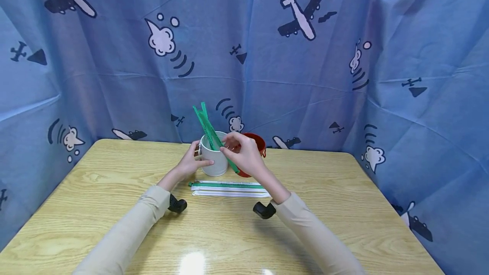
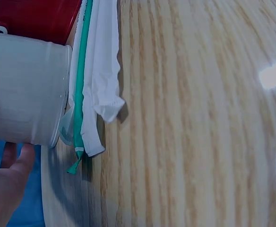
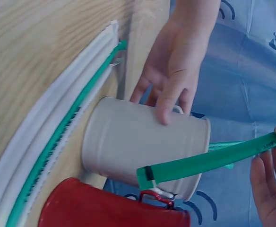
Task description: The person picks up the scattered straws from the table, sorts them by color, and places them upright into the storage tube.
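A small white metal bucket (image 1: 214, 162) stands near the back of the table. My left hand (image 1: 188, 162) grips its left side, thumb across the front. In my right hand (image 1: 244, 154), thumb and fingers pinch a green paper-wrapped straw (image 3: 209, 164), which slants across the outside of the bucket with its lower end hanging free. Other green wrapped straw (image 1: 204, 124) stands up out of the bucket's mouth. Just to the right is a red bucket (image 3: 109, 208), partly hidden behind my right hand in the head view.
A row of wrapped straws, white (image 1: 229, 193) and green (image 1: 229, 185), lies on the wooden table (image 1: 214, 232) in front of the white bucket. A blue curtain (image 1: 267, 96) with airplane prints hangs behind and at both sides.
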`<state>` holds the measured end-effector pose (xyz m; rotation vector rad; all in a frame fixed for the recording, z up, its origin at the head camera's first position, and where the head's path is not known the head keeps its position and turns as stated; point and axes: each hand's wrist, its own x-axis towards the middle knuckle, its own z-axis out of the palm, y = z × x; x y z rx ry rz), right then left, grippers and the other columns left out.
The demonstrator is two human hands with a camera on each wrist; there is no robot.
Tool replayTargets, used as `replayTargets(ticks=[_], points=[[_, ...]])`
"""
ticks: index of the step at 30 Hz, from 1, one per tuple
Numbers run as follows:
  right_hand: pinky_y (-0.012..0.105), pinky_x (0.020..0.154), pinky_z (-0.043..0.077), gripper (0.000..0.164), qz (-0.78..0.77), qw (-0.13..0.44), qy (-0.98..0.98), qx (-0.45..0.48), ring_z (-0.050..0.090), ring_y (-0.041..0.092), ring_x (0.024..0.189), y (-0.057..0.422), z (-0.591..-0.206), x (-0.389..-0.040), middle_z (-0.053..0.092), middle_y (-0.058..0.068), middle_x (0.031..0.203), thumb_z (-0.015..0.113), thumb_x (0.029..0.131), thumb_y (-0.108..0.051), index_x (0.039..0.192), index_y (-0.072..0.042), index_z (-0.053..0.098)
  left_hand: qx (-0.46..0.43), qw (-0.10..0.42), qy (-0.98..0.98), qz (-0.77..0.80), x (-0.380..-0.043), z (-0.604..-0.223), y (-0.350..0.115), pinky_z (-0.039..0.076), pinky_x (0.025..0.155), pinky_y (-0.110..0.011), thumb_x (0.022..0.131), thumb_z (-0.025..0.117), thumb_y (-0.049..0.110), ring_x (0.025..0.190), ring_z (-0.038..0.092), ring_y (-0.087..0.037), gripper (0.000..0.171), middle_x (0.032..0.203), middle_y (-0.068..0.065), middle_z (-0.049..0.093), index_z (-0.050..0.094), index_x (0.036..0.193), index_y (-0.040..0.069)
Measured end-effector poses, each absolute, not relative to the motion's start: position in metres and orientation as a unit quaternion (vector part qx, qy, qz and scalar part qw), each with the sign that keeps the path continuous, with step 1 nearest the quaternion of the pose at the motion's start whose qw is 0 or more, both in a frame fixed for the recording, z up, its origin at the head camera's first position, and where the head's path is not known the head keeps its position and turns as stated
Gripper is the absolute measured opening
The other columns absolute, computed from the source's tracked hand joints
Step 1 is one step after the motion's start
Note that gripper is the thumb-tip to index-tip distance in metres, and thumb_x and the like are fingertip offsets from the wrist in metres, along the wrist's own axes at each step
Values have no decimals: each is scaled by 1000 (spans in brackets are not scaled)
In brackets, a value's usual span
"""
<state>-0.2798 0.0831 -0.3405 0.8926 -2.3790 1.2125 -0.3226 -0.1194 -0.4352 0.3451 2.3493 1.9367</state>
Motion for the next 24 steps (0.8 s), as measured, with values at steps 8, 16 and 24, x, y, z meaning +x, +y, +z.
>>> replayTargets(ticks=[8,16,24], points=[[24,68,59,17,456,201,-809,311,64,17,74,75,-330,-283,68,9,85,70,87,-9,103,-5,66,109,42,764,634,-323,-434,-119,30,115,-54,86,71,7,140,29,-44,83,150,-22,28,17,149,9],[33,72,60,18,488,230,-791,290,65,20,78,68,-321,-286,69,11,89,69,88,-11,105,-5,66,106,50,767,631,-320,-432,-120,30,115,-54,87,69,7,141,27,-45,81,152,-22,25,16,149,9],[45,77,59,20,506,247,-777,281,65,32,82,59,-315,-289,68,21,93,67,88,-3,106,4,63,114,49,773,622,-321,-433,-122,28,114,-58,88,69,10,142,23,-46,82,154,-23,22,15,150,8]])
